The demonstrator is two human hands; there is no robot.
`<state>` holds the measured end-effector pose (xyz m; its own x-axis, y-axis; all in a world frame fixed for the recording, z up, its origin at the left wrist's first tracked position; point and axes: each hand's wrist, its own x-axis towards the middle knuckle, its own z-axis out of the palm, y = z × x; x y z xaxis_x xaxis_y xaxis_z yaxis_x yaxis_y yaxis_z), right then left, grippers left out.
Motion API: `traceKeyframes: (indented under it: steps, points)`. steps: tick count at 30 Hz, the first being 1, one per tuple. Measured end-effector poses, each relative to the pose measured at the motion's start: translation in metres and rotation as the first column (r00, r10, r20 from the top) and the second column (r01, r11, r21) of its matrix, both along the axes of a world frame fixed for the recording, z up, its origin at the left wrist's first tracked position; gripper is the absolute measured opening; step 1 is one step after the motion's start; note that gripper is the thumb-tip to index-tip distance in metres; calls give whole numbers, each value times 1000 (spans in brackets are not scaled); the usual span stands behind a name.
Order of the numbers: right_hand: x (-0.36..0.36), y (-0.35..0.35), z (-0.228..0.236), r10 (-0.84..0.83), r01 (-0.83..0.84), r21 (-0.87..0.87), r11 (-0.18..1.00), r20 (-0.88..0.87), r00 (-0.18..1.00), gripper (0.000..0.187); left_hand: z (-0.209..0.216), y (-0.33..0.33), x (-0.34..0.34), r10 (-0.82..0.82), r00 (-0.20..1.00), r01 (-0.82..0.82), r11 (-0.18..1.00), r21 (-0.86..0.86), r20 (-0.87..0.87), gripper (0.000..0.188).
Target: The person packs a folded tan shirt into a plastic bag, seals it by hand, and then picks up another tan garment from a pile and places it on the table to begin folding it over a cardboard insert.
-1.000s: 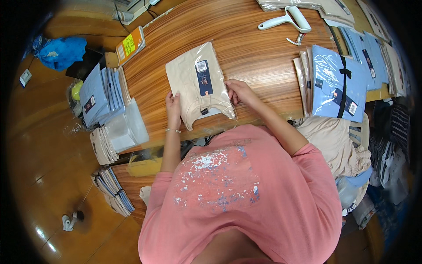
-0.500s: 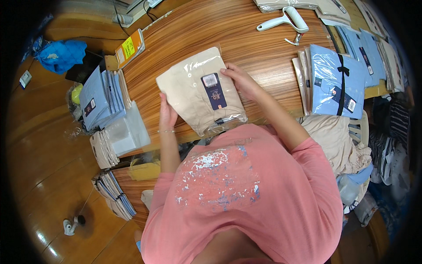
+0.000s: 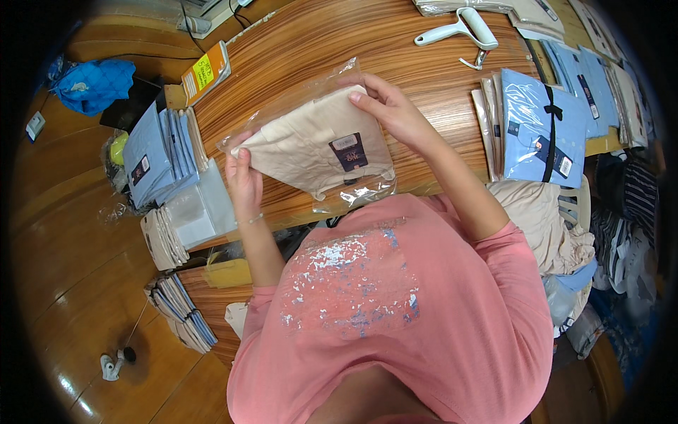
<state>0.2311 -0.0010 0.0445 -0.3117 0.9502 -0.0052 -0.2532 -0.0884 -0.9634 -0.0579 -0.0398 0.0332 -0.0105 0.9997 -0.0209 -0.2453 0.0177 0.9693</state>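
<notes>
A folded beige garment (image 3: 300, 145) in a clear plastic bag is tilted up over the near part of the wooden table. It carries a dark blue tag with a white label. My left hand (image 3: 244, 180) grips its left corner, thumb on top and fingers partly hidden behind the plastic. At the upper right corner, my right hand (image 3: 395, 116) pinches the bag, its thumb on the near face and fingers behind. Clear plastic stands out beyond the garment's far edge, and more hangs by its near edge.
A white lint roller (image 3: 462, 32) lies on the far right of the table (image 3: 311, 53). Bagged blue shirts (image 3: 526, 134) stand at the right. On the left are more blue shirts (image 3: 152, 159), clear bags (image 3: 208, 205) and an orange-and-yellow booklet (image 3: 205, 74). Beige cloth (image 3: 540, 212) covers a chair.
The bagged garment has tipped, its far side lifted, and loose plastic now shows past that edge. My left hand has shifted left to the corner; my right fingers have moved behind the bag.
</notes>
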Motion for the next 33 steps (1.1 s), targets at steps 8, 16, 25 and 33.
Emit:
traceKeyframes:
  steps: [8, 16, 25, 33]
  points:
    - [8, 14, 15, 31, -43, 84, 996, 141, 990, 26, 25, 10, -5, -26, 997, 33, 995, 89, -78, 17]
    - [2, 62, 38, 25, -23, 29, 999, -47, 999, 27, 60, 66, 9, 269, 946, -225, 947, 231, -183, 22]
    - [21, 42, -80, -430, 380, 215, 900, 288, 856, 30, -46, 25, 122, -18, 327, 606, 771, 195, -945, 41]
    - [33, -46, -145, -120, 207, -360, 910, 249, 961, 17, -82, 46, 138, -162, 232, 492, 870, -28, -959, 28]
